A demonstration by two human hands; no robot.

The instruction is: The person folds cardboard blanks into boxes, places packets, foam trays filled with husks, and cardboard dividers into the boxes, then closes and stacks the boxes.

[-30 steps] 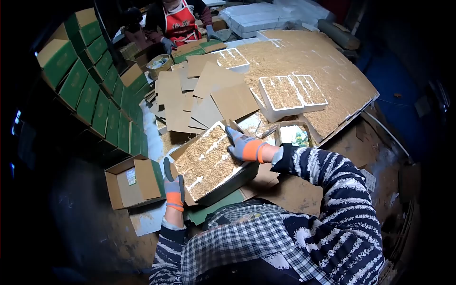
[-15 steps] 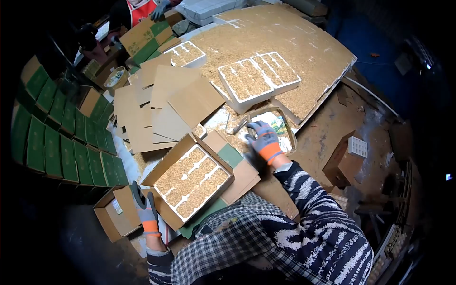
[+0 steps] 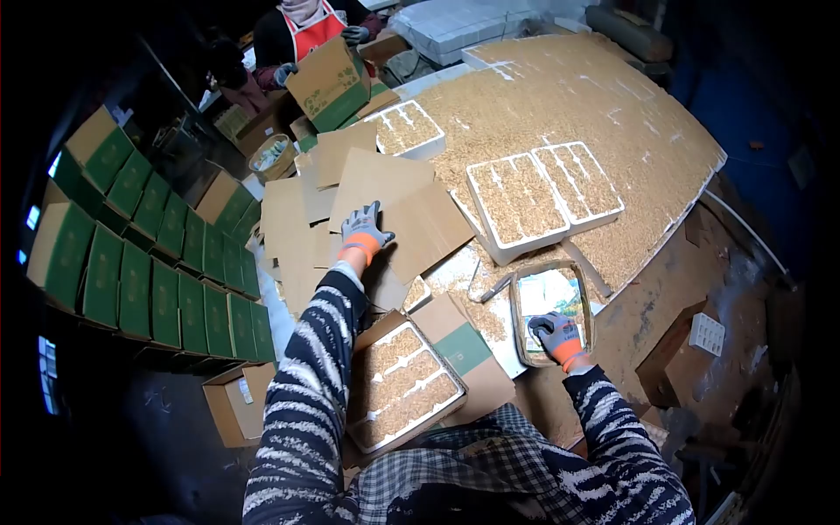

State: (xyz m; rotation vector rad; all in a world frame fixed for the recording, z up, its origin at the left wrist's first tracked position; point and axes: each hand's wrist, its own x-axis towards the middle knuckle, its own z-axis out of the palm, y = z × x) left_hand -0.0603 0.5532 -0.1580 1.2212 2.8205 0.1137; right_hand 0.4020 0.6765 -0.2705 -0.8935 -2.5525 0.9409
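Note:
My left hand, in a grey and orange glove, is spread over the pile of flat cardboard sheets. My right hand is closed at the lower part of a basket that holds printed packets; whatever its fingertips pinch is hidden. Close to my body, a white foam tray filled with brown shavings sits inside an open cardboard box, partly behind my left sleeve. A green and brown flattened carton lies between that box and the basket.
Filled foam trays stand on the shavings-covered table. Green boxes are stacked at the left. Across the table a person in a red apron holds a carton. A dark-handled tool lies beside the basket.
My left hand has moved from the box's side to the cardboard pile. My right hand left the tray and now reaches into the basket. The co-worker has raised a carton. The view has shifted.

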